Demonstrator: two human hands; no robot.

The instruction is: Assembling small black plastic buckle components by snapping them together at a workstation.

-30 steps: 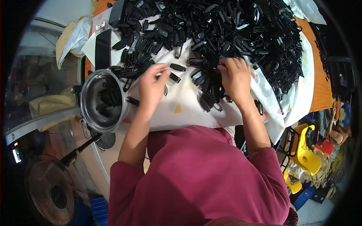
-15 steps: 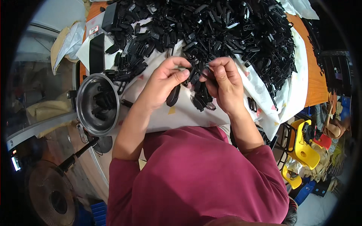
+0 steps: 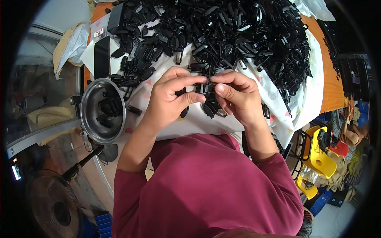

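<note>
Between my two hands is a small black plastic part (image 3: pixel 205 89), its exact kind hard to make out against the dark pieces behind it. My left hand (image 3: pixel 168 93) grips its left side, index finger above and thumb below. On the other side my right hand (image 3: pixel 243 97) pinches it between thumb and fingertips. Just beneath, several black plastic pieces (image 3: pixel 210 109) lie on the white patterned cloth (image 3: pixel 170 127). A large heap of similar black pieces (image 3: pixel 222 27) spreads over the far part of the table.
A metal bowl (image 3: pixel 88 123) with several black pieces stands at the left table edge. Behind it lies a flat black rectangular piece (image 3: pixel 102 57) on white paper. A fan (image 3: pixel 59 210) is at the lower left. Yellow chairs (image 3: pixel 319 158) and another person (image 3: pixel 353 133) are at the right.
My left fingers have spread wider, and both hands have come together on the black part. The long dark piece under my left hand is now mostly covered by it.
</note>
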